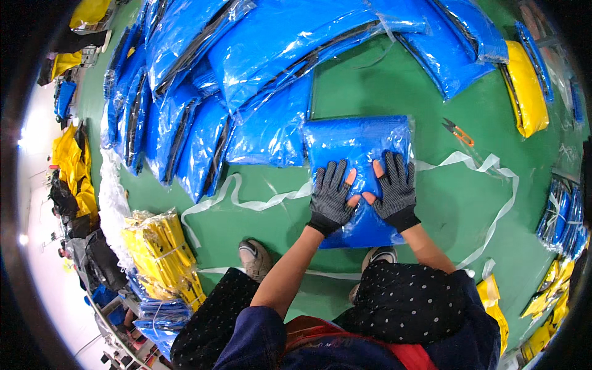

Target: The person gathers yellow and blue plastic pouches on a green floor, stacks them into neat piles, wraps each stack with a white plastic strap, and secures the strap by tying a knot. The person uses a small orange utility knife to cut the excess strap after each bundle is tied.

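Note:
A blue folded package in clear plastic (361,132) lies flat on the green floor in front of me. Both my hands, in grey dotted gloves with some fingertips bare, press on its top. My left hand (332,194) rests on the package's left half with the fingers stretched out. On the right half lies my right hand (396,191), fingers also spread, the two thumbs close together. A white strap (271,202) runs out from the package's left side. On the right it comes out again and loops across the floor back toward me.
Many blue wrapped packages (265,55) lie heaped beyond and to the left. Orange-handled thread snips (459,132) are on the floor at right, near a yellow package (526,89). A tied yellow stack (163,250) stands at lower left, beside blue bundles (161,317). More blue bundles (562,213) sit far right.

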The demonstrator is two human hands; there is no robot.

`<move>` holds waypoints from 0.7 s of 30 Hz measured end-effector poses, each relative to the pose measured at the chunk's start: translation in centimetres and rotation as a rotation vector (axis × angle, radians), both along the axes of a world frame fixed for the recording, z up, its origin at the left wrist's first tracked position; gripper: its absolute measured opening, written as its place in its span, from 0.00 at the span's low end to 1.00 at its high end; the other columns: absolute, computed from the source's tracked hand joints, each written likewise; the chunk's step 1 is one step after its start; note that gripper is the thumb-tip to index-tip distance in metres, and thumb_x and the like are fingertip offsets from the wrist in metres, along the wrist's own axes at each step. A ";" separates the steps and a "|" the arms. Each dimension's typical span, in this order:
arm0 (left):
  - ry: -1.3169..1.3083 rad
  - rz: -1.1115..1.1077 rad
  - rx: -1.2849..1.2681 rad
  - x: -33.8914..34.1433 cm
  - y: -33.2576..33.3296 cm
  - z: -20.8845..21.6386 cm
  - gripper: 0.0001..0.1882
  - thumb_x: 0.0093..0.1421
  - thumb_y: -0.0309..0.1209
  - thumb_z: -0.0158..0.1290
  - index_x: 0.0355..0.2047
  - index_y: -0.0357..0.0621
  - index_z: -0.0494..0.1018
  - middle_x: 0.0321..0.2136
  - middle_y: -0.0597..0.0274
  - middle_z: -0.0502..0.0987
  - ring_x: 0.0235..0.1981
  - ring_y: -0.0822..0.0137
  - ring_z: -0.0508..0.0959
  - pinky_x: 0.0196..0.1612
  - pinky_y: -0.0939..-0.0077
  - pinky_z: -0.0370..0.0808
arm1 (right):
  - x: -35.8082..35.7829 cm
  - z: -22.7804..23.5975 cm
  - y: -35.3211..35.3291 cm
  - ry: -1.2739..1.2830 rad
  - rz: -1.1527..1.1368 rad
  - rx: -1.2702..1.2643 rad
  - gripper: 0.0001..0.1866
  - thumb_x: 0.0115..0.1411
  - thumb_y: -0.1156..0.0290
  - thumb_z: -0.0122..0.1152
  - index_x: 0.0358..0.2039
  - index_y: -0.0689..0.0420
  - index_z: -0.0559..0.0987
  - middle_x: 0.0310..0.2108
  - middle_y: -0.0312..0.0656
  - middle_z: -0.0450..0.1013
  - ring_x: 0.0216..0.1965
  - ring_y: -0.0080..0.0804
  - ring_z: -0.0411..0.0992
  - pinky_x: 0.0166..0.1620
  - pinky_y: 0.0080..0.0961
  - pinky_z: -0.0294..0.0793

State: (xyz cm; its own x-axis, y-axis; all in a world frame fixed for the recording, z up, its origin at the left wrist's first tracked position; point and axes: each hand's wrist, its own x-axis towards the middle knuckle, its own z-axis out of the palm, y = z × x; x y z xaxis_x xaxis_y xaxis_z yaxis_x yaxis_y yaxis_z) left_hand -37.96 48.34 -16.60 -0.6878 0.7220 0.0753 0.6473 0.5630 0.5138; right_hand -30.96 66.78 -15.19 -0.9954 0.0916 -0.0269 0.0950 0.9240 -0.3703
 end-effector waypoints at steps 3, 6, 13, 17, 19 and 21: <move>-0.100 0.652 0.313 -1.9 -2.9 -1.0 0.22 0.57 0.45 0.46 0.42 0.40 0.64 0.40 0.55 0.66 0.40 0.60 0.66 0.47 0.66 0.63 | 0.1 -1.2 0.7 0.016 -0.026 -0.018 0.39 0.49 0.43 0.51 0.58 0.51 0.57 0.59 0.53 0.50 0.60 0.54 0.47 0.58 0.55 0.41; -0.730 1.205 0.942 -8.8 -10.8 -3.4 0.30 0.54 0.53 0.48 0.45 0.42 0.60 0.41 0.58 0.65 0.40 0.62 0.66 0.48 0.68 0.63 | 0.1 -0.8 -0.5 0.031 -0.011 -0.037 0.40 0.49 0.42 0.50 0.58 0.50 0.57 0.60 0.51 0.48 0.61 0.54 0.45 0.59 0.55 0.39; -1.256 0.924 1.410 -14.8 -9.5 5.2 0.31 0.53 0.42 0.53 0.53 0.40 0.58 0.52 0.54 0.63 0.52 0.55 0.64 0.57 0.60 0.58 | 0.4 -1.1 -0.3 0.007 -0.047 -0.027 0.40 0.49 0.40 0.49 0.58 0.49 0.56 0.61 0.49 0.46 0.62 0.51 0.43 0.59 0.55 0.38; -1.259 0.801 1.500 -10.8 -6.4 14.0 0.24 0.55 0.37 0.50 0.49 0.40 0.62 0.46 0.56 0.69 0.47 0.59 0.69 0.49 0.63 0.67 | 1.2 -1.6 0.8 -0.014 -0.070 -0.010 0.39 0.51 0.40 0.46 0.58 0.49 0.56 0.61 0.50 0.46 0.62 0.51 0.43 0.59 0.56 0.37; -1.180 0.841 1.345 -4.9 -5.7 13.9 0.25 0.56 0.39 0.50 0.50 0.40 0.62 0.46 0.58 0.69 0.47 0.61 0.69 0.50 0.64 0.66 | 1.2 -1.4 1.3 -0.030 -0.132 -0.416 0.37 0.56 0.41 0.37 0.58 0.54 0.55 0.61 0.49 0.48 0.62 0.44 0.44 0.61 0.44 0.40; -1.292 0.840 1.216 3.7 -8.0 8.6 0.29 0.56 0.43 0.50 0.54 0.41 0.57 0.49 0.60 0.64 0.49 0.63 0.65 0.54 0.63 0.60 | 1.2 -1.8 2.2 0.060 -0.226 -1.451 0.39 0.58 0.39 0.32 0.58 0.58 0.54 0.60 0.47 0.49 0.61 0.40 0.46 0.62 0.37 0.41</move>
State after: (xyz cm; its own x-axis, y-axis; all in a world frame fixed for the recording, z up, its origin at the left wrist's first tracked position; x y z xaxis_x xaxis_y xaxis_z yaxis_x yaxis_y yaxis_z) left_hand -34.29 40.36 -8.00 -0.8125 0.1990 -0.5479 -0.5681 -0.4808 0.6679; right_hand -29.79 68.95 -16.97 -0.9670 0.1715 -0.1886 0.1347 -0.2845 -0.9492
